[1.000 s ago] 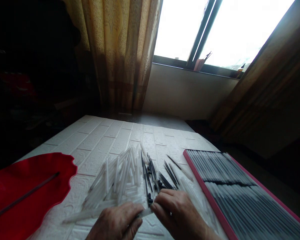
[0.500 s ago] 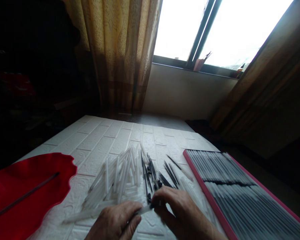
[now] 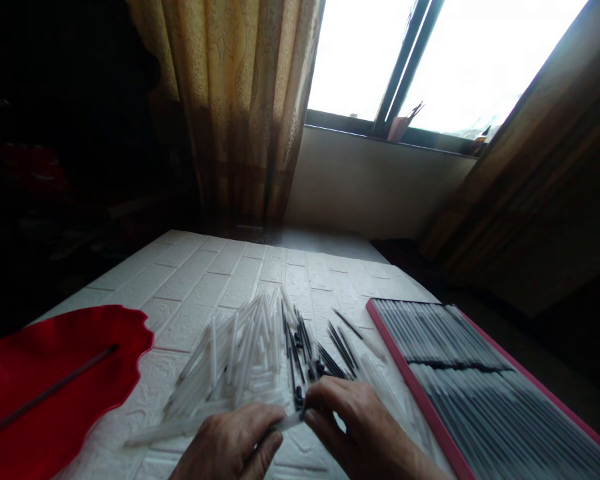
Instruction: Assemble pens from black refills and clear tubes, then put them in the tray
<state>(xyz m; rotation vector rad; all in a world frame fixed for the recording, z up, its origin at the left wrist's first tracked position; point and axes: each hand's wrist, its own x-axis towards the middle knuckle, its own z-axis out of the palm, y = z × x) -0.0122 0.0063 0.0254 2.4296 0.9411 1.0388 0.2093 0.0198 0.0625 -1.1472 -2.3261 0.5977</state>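
Between finger and thumb my left hand [image 3: 233, 437] pinches a short translucent plastic tube [image 3: 291, 420], which looks like a pen barrel. My right hand [image 3: 357, 427] is closed at the tube's other end, fingertips pressed together on a small dark piece [image 3: 304, 412] there; its exact shape is hidden. Just beyond my hands is a loose heap of clear tubes [image 3: 245, 340]. Beside that heap, thin black rods like pen refills [image 3: 293, 350] and small black caps [image 3: 299, 398] lie on the table. More black rods [image 3: 343, 347] lie slightly right.
At right stands a pink-edged tray [image 3: 425, 413] packed with two rows of tubes with dark cores [image 3: 520, 420]. A red scalloped dish [image 3: 95, 393] holding one long dark rod sits at left. The white tabletop [image 3: 290, 267] has a brick pattern. Curtains and a window are behind.
My right hand's fingers have shifted slightly at the tube's end. My left hand keeps its hold in the same place.
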